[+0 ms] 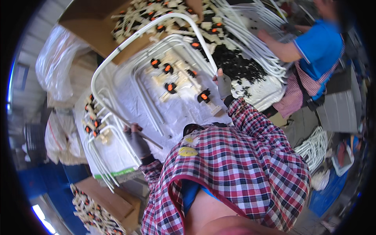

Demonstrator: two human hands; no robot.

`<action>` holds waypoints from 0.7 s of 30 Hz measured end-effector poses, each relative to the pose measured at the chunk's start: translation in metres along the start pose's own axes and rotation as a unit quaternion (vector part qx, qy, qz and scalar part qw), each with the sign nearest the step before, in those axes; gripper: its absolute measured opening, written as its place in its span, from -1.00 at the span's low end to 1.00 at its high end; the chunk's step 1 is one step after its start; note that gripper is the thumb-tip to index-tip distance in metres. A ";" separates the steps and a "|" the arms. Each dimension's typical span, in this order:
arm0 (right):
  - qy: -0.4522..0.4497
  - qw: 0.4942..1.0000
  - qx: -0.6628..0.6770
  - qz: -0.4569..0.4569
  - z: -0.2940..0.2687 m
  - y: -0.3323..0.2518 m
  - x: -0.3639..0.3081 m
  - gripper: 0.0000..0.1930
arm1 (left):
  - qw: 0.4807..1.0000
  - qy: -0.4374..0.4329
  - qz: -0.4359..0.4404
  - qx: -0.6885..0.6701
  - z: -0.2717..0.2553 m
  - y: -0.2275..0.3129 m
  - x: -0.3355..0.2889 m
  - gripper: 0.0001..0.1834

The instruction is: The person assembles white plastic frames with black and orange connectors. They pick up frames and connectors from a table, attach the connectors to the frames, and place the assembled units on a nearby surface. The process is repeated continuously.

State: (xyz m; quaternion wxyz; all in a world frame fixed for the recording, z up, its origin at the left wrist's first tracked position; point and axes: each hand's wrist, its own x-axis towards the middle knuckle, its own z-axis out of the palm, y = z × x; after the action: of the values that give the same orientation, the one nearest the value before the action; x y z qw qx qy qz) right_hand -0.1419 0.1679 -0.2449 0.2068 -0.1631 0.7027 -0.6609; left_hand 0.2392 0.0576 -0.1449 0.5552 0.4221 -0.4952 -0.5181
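A white tube bent into a wide U (145,28) is held up over the table, its curve pointing away from me. My left hand (138,141), in a grey glove with bare fingertips, is closed round one leg near its end. The other leg's end is gripped by my right hand (223,84), gloved the same way, thumb on top. Under the raised tube, cream plastic fittings with black and orange knobs (168,68) lie on the sheet-covered table (133,102). More bent white tubes (149,94) rest around them.
A cardboard box (88,29) and a heap of cream fittings (156,17) occupy the far side. Small black parts (239,64) are piled to the right. A person in a blue shirt (319,43) handles stacked white tubes (254,35). Another box of fittings (105,199) stands lower left.
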 end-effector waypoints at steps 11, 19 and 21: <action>0.112 0.979 -0.170 -0.024 -0.128 -0.005 -0.005 -0.23 | 0.755 -0.373 0.340 0.419 0.165 0.121 0.089 -0.57; 0.181 0.931 -0.318 0.015 -0.136 0.051 -0.011 -0.59 | 0.813 -0.386 0.240 0.365 0.141 0.029 0.181 -0.79; 0.171 0.882 -0.412 0.152 -0.158 0.078 -0.017 -0.57 | 0.831 -0.339 0.102 0.429 0.100 0.024 0.199 -0.75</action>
State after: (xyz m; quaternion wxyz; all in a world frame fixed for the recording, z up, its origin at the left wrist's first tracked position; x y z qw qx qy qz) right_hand -0.2036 0.3183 -0.3153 0.0951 -0.0089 0.9523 -0.2897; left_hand 0.1386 -0.1330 -0.0836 0.1655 0.3623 -0.8651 -0.3049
